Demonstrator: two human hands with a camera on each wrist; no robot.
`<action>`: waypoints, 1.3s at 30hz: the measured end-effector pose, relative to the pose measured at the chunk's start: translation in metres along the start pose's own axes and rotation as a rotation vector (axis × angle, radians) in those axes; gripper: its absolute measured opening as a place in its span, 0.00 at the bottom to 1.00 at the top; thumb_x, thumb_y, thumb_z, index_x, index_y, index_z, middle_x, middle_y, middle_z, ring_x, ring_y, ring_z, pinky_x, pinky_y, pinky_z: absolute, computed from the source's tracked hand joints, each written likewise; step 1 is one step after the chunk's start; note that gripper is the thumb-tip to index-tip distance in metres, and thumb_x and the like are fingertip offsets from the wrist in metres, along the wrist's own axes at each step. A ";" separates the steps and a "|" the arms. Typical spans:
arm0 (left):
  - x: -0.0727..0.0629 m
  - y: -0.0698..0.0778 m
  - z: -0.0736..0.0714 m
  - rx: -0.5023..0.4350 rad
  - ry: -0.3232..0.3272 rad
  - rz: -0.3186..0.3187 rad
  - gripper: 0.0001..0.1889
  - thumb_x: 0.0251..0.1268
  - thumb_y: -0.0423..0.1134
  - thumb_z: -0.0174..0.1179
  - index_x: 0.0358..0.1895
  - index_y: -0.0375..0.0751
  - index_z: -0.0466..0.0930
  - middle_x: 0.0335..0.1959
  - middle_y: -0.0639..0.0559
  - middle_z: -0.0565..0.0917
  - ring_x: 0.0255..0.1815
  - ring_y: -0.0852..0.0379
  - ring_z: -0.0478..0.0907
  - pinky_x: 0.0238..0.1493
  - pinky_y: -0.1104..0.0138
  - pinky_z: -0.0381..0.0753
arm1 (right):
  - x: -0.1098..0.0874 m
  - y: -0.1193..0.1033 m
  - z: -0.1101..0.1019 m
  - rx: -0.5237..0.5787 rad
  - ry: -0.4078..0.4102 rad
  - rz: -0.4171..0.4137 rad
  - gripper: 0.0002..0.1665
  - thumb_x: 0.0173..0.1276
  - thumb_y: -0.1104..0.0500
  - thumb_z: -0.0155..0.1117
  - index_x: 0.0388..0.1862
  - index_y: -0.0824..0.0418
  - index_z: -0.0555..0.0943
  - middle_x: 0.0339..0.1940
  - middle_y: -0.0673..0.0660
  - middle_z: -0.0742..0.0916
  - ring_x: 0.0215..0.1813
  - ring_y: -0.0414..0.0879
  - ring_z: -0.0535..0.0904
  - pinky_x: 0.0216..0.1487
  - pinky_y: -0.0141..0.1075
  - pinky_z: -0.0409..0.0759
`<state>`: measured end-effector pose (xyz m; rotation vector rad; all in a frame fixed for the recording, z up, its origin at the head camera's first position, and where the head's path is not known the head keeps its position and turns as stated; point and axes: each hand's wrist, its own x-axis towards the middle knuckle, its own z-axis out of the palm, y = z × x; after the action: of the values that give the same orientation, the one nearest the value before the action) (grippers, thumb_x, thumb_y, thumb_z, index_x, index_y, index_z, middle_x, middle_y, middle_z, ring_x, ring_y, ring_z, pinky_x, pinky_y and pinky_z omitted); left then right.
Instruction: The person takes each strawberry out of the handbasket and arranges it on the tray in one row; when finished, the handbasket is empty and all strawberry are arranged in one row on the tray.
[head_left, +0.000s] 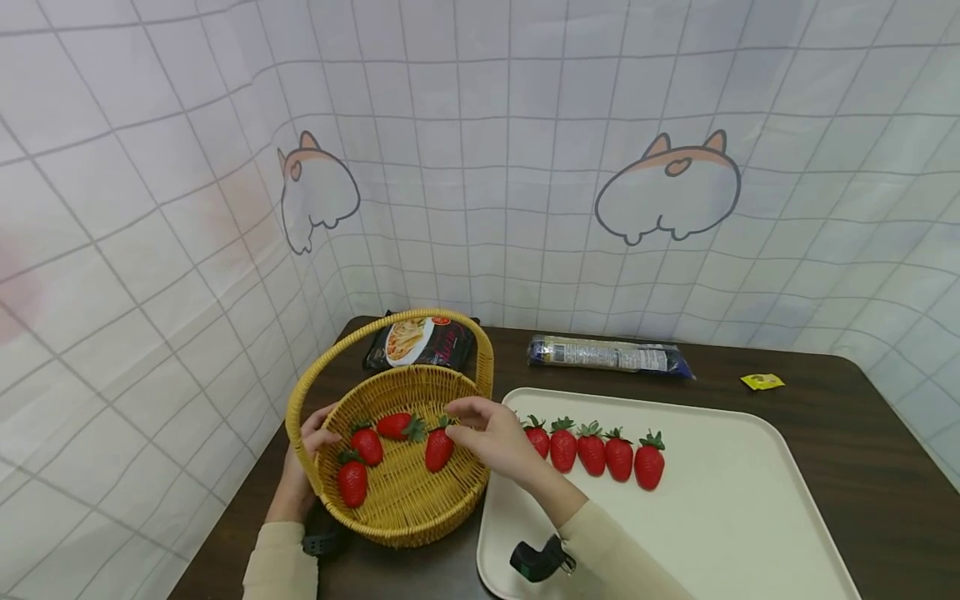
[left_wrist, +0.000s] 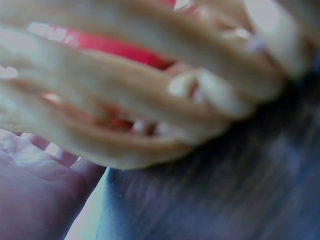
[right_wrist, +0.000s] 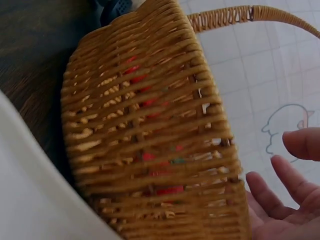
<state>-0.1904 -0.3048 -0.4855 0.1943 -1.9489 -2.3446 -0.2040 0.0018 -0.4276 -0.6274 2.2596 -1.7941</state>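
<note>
Our left grip holds the basket; our right grip is loose beside a strawberry inside.

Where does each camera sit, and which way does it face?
Head: worn on the head, facing forward, down over the basket; left hand and right hand show.
Left wrist: worn there, facing the basket's weave closely; left hand's palm shows.
Right wrist: worn there, facing the basket's outer side; right hand's fingers show.
Head and right wrist share the basket's handle and the backdrop.
</note>
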 end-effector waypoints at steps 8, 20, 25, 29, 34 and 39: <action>-0.001 -0.001 -0.002 -0.019 -0.006 0.009 0.22 0.67 0.24 0.44 0.64 0.32 0.64 0.49 0.55 0.79 0.51 0.58 0.76 0.50 0.69 0.77 | 0.016 -0.004 0.014 -0.099 0.017 0.023 0.18 0.68 0.55 0.62 0.55 0.59 0.82 0.54 0.59 0.84 0.55 0.53 0.78 0.55 0.49 0.75; 0.001 -0.004 -0.002 -0.019 -0.017 0.030 0.22 0.66 0.24 0.43 0.64 0.32 0.65 0.49 0.55 0.80 0.50 0.58 0.77 0.49 0.68 0.78 | 0.034 -0.001 0.026 -0.275 -0.016 0.106 0.29 0.67 0.52 0.61 0.65 0.61 0.74 0.65 0.61 0.76 0.66 0.58 0.71 0.62 0.53 0.70; 0.001 -0.004 -0.001 -0.023 -0.026 0.041 0.22 0.66 0.24 0.43 0.64 0.32 0.64 0.49 0.55 0.79 0.50 0.58 0.76 0.49 0.69 0.78 | 0.038 0.002 0.030 -0.252 -0.079 0.148 0.28 0.67 0.52 0.62 0.64 0.62 0.75 0.62 0.62 0.78 0.63 0.59 0.73 0.59 0.54 0.72; 0.000 -0.003 -0.001 -0.018 -0.024 0.042 0.22 0.66 0.24 0.43 0.64 0.31 0.64 0.49 0.55 0.79 0.50 0.59 0.76 0.49 0.69 0.77 | 0.040 0.006 0.034 -0.284 -0.146 0.133 0.24 0.67 0.53 0.63 0.59 0.61 0.78 0.55 0.61 0.82 0.58 0.55 0.77 0.55 0.50 0.75; 0.000 -0.003 0.000 -0.008 -0.020 0.040 0.23 0.66 0.24 0.44 0.65 0.31 0.64 0.48 0.55 0.79 0.50 0.59 0.76 0.48 0.69 0.77 | 0.042 0.013 0.036 -0.344 -0.215 0.088 0.16 0.66 0.57 0.65 0.52 0.60 0.82 0.48 0.57 0.85 0.52 0.49 0.79 0.52 0.44 0.75; 0.000 -0.003 -0.001 -0.004 -0.022 0.046 0.23 0.65 0.24 0.44 0.65 0.30 0.64 0.48 0.55 0.79 0.49 0.59 0.76 0.48 0.69 0.77 | 0.042 0.013 0.038 -0.351 -0.246 0.087 0.15 0.63 0.62 0.68 0.49 0.61 0.83 0.48 0.57 0.85 0.53 0.50 0.78 0.54 0.44 0.75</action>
<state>-0.1901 -0.3050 -0.4884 0.1227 -1.9368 -2.3314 -0.2287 -0.0474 -0.4447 -0.7473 2.4003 -1.2133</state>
